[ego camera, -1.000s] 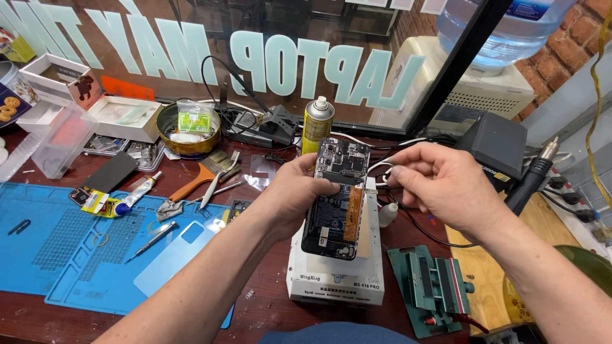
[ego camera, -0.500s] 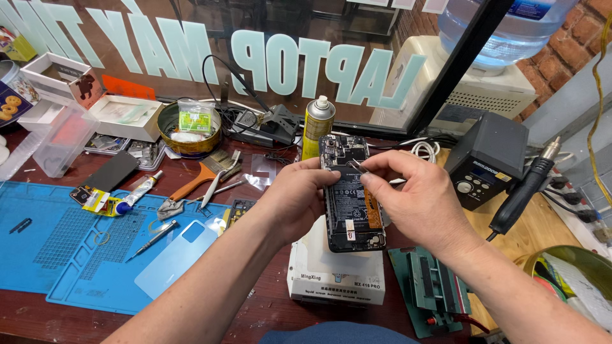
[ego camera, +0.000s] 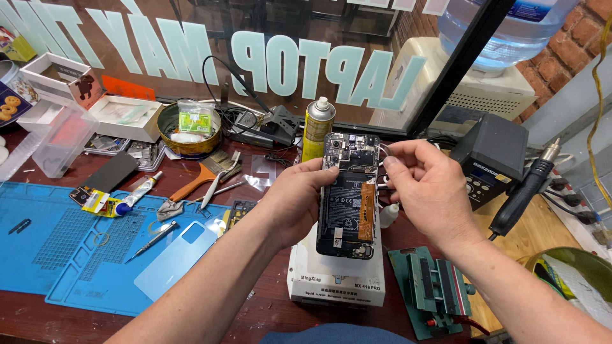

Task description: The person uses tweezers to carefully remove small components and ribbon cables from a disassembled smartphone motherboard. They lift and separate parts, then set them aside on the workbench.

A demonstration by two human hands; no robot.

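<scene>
Two bare hands meet over a white rectangular machine [ego camera: 336,280] that sits near the blue silicone work mat [ego camera: 57,251] on its left. One, the left hand [ego camera: 294,200], clasps an opened black phone with its back cover off [ego camera: 347,194] upright above that machine, while the right hand [ego camera: 428,188] pinches its fingertips [ego camera: 390,158] closed at the phone's far right edge, on something too small to make out.

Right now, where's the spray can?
In the head view, the spray can stands upright at the back centre, just left of the opened phone, right of the round tin.
</scene>
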